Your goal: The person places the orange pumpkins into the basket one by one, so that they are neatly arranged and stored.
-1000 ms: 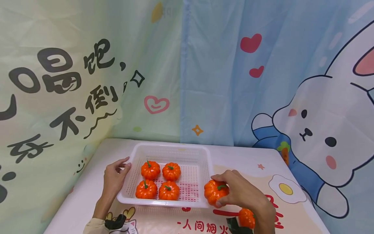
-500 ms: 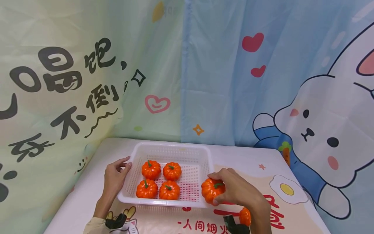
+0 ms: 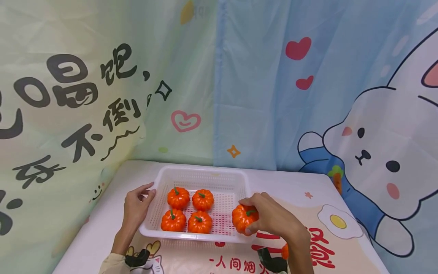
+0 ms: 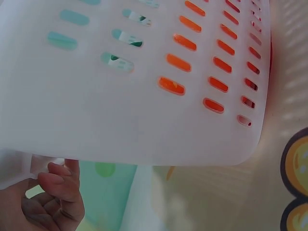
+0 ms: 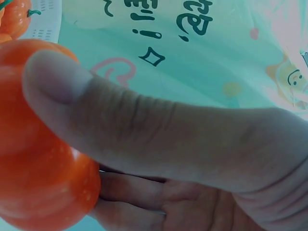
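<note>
My right hand (image 3: pixel 273 217) grips a small orange pumpkin (image 3: pixel 243 219) with a green stem, thumb on the near side and fingers round the far side. It overlaps the right rim of a white plastic basket (image 3: pixel 191 238) in the head view. In the right wrist view the thumb presses on the pumpkin's glossy skin (image 5: pixel 48 178). My left hand (image 3: pixel 136 203) pinches the basket's left rim; the left wrist view shows its curled fingers (image 4: pixel 60 185) at that rim. Several like pumpkins (image 3: pixel 173 220) sit in the left and middle of the basket.
Another orange pumpkin (image 3: pixel 284 252) lies on the table, mostly hidden behind my right forearm. The table carries a printed cloth (image 3: pixel 236 262) with red lettering. A printed curtain (image 3: pixel 246 95) hangs behind the table's far edge.
My right hand has moved left with its pumpkin, from outside the basket's right rim to over it. The left hand stays at the left rim.
</note>
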`<state>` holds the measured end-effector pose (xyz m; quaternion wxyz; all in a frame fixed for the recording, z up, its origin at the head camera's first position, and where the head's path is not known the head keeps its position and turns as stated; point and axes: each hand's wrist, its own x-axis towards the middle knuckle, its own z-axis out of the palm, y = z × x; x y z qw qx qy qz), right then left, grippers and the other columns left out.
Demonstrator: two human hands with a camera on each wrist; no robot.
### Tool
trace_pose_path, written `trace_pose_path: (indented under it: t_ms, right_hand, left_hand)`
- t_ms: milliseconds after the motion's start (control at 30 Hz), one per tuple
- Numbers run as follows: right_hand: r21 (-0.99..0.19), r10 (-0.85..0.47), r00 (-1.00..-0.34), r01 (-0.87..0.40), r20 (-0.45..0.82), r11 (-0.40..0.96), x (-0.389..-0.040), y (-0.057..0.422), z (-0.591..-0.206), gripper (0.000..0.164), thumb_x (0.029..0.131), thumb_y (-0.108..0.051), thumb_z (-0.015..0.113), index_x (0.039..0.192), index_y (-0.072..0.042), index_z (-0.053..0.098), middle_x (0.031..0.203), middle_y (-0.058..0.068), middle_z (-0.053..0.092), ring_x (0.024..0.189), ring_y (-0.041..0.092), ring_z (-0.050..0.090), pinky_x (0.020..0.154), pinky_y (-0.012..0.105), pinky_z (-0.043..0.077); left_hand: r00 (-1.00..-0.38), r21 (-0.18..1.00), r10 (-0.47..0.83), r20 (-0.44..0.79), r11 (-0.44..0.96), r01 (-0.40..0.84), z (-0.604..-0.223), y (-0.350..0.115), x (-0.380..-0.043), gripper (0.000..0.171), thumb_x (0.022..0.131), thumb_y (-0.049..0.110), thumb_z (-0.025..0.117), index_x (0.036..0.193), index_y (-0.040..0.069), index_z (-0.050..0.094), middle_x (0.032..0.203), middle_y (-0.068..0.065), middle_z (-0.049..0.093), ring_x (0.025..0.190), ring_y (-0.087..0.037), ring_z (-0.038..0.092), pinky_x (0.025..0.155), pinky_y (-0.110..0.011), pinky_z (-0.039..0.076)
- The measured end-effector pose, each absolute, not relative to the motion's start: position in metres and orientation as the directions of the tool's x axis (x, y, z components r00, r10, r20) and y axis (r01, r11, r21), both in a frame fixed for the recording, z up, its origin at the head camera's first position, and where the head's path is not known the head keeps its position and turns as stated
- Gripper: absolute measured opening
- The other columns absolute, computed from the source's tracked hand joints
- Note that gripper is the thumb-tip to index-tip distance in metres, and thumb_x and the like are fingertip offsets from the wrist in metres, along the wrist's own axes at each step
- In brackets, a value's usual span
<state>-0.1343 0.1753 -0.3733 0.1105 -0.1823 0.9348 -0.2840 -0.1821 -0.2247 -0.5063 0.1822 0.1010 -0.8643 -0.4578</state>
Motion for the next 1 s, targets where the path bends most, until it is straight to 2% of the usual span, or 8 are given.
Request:
trace_pose_path:
  t_ms: [500,833,1000]
  right_hand:
    - [-0.569,-0.444,-0.893,-0.327,-0.075,0.755,-0.148,0.160,-0.387,0.065,0.070,-0.019,0.091,0.131,-0.012,0.068,0.116,-0.001,0.067,0.106,0.016,0.051,0.092,0.036,0.056]
    - [-0.572,-0.464,-0.883,-0.345,-0.070,0.744,-0.155,0.155,-0.401,0.063,0.071,-0.019,0.090,0.130,-0.010,0.068,0.115,0.000,0.069,0.104,0.017,0.052,0.089,0.036,0.056]
    - [-0.572,-0.462,-0.884,-0.343,-0.072,0.746,-0.158,0.152,-0.406,0.064,0.071,-0.019,0.090,0.130,-0.011,0.068,0.117,0.000,0.068,0.105,0.016,0.052,0.093,0.039,0.055]
  left_hand:
    - [-0.912,0.829,-0.342,0.226,0.559,-0.004,-0.505,-0.224,-0.182,0.036,0.096,0.026,0.069,0.130,0.015,0.069,0.103,-0.015,0.073,0.072,-0.017,0.055,0.056,-0.019,0.046]
    - [-0.914,0.830,-0.343,0.218,0.558,-0.011,-0.505,-0.224,-0.181,0.036,0.096,0.026,0.069,0.131,0.016,0.069,0.105,-0.015,0.074,0.073,-0.018,0.055,0.057,-0.018,0.047]
    - [-0.911,0.827,-0.342,0.230,0.561,-0.002,-0.504,-0.224,-0.182,0.036,0.096,0.026,0.069,0.130,0.015,0.069,0.104,-0.015,0.074,0.073,-0.017,0.055,0.057,-0.019,0.046]
